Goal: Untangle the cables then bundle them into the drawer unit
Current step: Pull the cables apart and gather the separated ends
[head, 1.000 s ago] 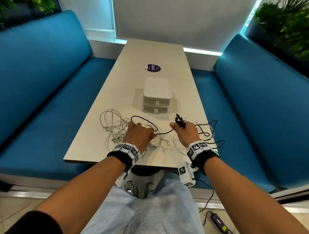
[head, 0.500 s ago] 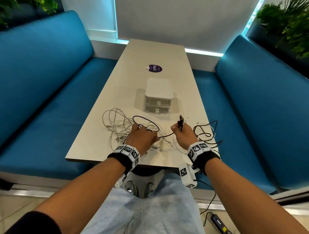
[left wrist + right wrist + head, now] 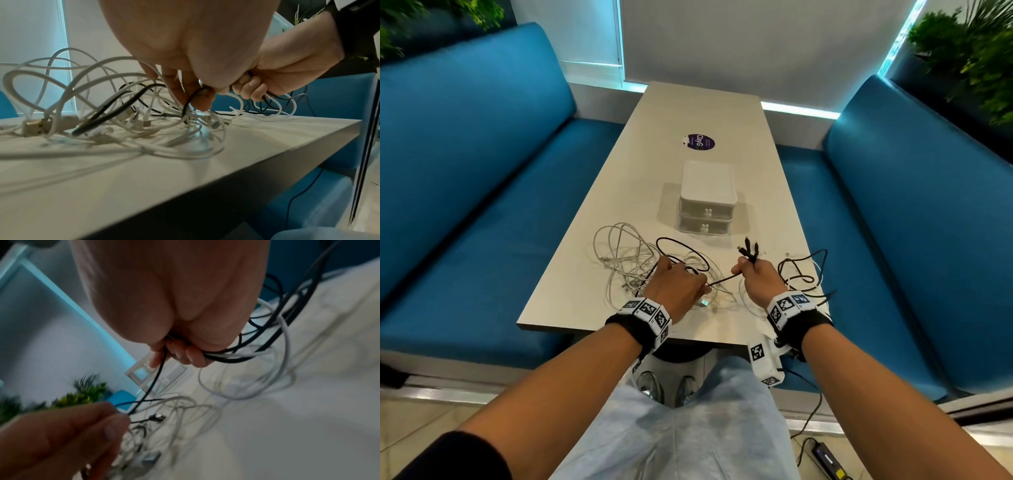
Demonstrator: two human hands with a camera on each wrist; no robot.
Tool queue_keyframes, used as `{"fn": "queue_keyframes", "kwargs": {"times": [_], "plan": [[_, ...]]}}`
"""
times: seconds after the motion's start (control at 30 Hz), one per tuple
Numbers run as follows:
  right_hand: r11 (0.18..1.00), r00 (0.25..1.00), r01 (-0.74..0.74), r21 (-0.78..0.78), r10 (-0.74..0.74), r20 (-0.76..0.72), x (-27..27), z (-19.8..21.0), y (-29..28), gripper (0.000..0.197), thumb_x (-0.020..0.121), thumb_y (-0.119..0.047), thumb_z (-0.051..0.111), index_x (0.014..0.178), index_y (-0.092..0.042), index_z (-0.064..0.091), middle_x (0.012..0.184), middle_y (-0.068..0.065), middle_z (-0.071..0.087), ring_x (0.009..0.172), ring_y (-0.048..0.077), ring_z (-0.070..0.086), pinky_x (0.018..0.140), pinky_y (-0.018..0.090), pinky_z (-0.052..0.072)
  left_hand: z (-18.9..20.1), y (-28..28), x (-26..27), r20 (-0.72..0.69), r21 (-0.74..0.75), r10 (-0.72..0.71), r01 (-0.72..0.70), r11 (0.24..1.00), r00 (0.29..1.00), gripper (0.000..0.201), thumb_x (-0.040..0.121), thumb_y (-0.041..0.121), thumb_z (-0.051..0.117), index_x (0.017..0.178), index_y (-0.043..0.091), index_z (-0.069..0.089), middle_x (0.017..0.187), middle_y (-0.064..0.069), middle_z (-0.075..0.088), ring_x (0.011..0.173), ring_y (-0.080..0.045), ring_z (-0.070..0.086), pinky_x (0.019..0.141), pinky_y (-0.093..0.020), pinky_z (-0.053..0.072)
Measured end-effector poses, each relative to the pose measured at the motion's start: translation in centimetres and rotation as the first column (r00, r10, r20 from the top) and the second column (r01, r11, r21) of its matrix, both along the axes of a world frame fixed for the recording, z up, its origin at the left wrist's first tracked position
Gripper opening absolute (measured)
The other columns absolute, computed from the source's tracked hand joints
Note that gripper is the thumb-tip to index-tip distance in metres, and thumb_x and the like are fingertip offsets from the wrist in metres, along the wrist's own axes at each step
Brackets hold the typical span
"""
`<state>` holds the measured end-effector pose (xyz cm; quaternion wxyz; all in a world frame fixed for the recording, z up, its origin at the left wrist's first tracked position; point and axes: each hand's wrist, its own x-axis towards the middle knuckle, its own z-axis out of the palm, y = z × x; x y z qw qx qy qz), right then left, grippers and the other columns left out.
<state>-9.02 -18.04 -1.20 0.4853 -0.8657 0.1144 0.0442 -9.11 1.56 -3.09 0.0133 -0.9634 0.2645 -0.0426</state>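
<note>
A tangle of white cables [image 3: 625,260] lies on the table's near left, with black cable loops [image 3: 681,251] running through it. My left hand [image 3: 678,286] hovers over the tangle and pinches a black cable [image 3: 192,100] between thumb and fingers. My right hand [image 3: 756,279] grips a bunch of black cables with several plugs [image 3: 748,249] sticking up from the fist; white strands run through it too [image 3: 226,356]. A taut black cable [image 3: 722,280] spans between both hands. More black loops [image 3: 803,270] lie right of the right hand. The white two-drawer unit [image 3: 707,198] stands behind, both drawers closed.
The table [image 3: 698,113] is narrow, with blue benches [image 3: 493,219] on both sides. A purple round sticker [image 3: 700,142] lies beyond the drawer unit. Cables on the right hang over the table edge [image 3: 822,294]. A power adapter [image 3: 828,460] lies on the floor.
Both hands have stayed over the tangle. The plugs in my right fist now point more upright and the black cable between the hands is pulled tauter.
</note>
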Motion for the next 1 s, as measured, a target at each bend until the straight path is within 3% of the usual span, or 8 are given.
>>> {"fn": "queue_keyframes", "kwargs": {"times": [0.1, 0.2, 0.3, 0.4, 0.53, 0.6, 0.83, 1.0], "plan": [[0.98, 0.999, -0.005, -0.201, -0.002, -0.034, 0.0, 0.6, -1.2, 0.039, 0.106, -0.026, 0.034, 0.105, -0.003, 0.066, 0.111, 0.013, 0.066, 0.108, 0.029, 0.058, 0.091, 0.031, 0.04, -0.3, 0.9, 0.4, -0.012, -0.032, -0.002, 0.002, 0.999, 1.0, 0.027, 0.103, 0.042, 0.037, 0.091, 0.028, 0.056, 0.084, 0.003, 0.067, 0.096, -0.023, 0.054, 0.094, -0.043, 0.023], [0.942, 0.992, 0.064, -0.328, -0.096, -0.084, 0.0, 0.8, -3.8, 0.039, 0.105, -0.026, 0.034, 0.113, 0.0, 0.062, 0.118, 0.021, 0.064, 0.112, 0.038, 0.057, 0.093, 0.037, 0.043, -0.6, 2.6, 0.8, -0.024, -0.071, 0.035, -0.037, 0.997, 0.999, 0.023, 0.101, 0.04, 0.041, 0.087, 0.032, 0.056, 0.082, 0.007, 0.067, 0.096, -0.019, 0.054, 0.092, -0.042, 0.023], [0.926, 0.993, 0.048, -0.374, -0.083, -0.079, -0.4, 1.1, -4.5, 0.037, 0.105, -0.025, 0.034, 0.11, 0.002, 0.06, 0.113, 0.021, 0.064, 0.109, 0.038, 0.058, 0.092, 0.039, 0.045, -0.2, 2.7, 1.0, -0.01, -0.04, 0.046, -0.046, 0.998, 0.999, 0.029, 0.102, 0.044, 0.037, 0.087, 0.03, 0.059, 0.083, 0.008, 0.068, 0.097, -0.019, 0.052, 0.092, -0.043, 0.023], [0.95, 0.999, -0.021, -0.312, 0.009, -0.04, -0.3, 1.3, -3.3, 0.029, 0.105, -0.022, 0.034, 0.097, -0.006, 0.057, 0.096, 0.013, 0.063, 0.092, 0.032, 0.058, 0.078, 0.033, 0.043, 0.1, 1.6, 0.9, 0.018, 0.011, 0.039, -0.04, 0.999, 0.999, 0.033, 0.101, 0.045, 0.036, 0.09, 0.028, 0.062, 0.085, 0.007, 0.069, 0.097, -0.021, 0.053, 0.094, -0.044, 0.023], [0.974, 0.99, -0.141, -0.177, 0.141, -0.011, -0.2, 1.5, -1.2, 0.028, 0.105, -0.024, 0.036, 0.102, -0.011, 0.061, 0.098, 0.002, 0.065, 0.099, 0.025, 0.06, 0.093, 0.036, 0.044, -0.2, 0.7, 0.6, 0.043, 0.053, 0.012, -0.015, 0.998, 0.999, 0.024, 0.098, 0.039, 0.045, 0.092, 0.029, 0.065, 0.082, 0.006, 0.068, 0.098, -0.02, 0.053, 0.092, -0.043, 0.023], [0.958, 0.98, -0.197, -0.207, 0.201, -0.005, -0.4, 1.9, -0.2, 0.031, 0.105, -0.027, 0.037, 0.099, -0.011, 0.064, 0.098, 0.001, 0.067, 0.097, 0.022, 0.059, 0.089, 0.033, 0.042, -0.2, 0.5, 0.4, 0.058, 0.078, 0.0, -0.005, 0.997, 0.998, 0.023, 0.097, 0.038, 0.046, 0.09, 0.028, 0.065, 0.08, 0.005, 0.068, 0.096, -0.021, 0.053, 0.091, -0.044, 0.024], [0.903, 0.936, -0.297, -0.311, 0.34, 0.091, -1.0, 2.6, 2.0, 0.026, 0.103, -0.033, 0.038, 0.082, -0.027, 0.052, 0.078, 0.003, 0.064, 0.074, 0.027, 0.062, 0.075, 0.044, 0.051, -0.3, 0.5, 0.3, 0.095, 0.067, -0.063, 0.057, 0.996, 0.993, 0.018, 0.097, 0.035, 0.05, 0.084, 0.026, 0.059, 0.081, 0.005, 0.07, 0.091, -0.022, 0.056, 0.085, -0.043, 0.027], [0.85, 0.908, -0.353, -0.392, 0.412, 0.075, -1.2, 2.4, 2.6, 0.022, 0.102, -0.03, 0.042, 0.102, -0.013, 0.057, 0.089, 0.011, 0.068, 0.081, 0.03, 0.061, 0.07, 0.036, 0.045, 0.8, -0.3, 0.4, 0.065, -0.064, -0.071, 0.075, 0.995, 0.995, 0.025, 0.104, 0.036, 0.034, 0.098, 0.023, 0.054, 0.089, 0.001, 0.069, 0.091, -0.023, 0.062, 0.086, -0.041, 0.024]]}}
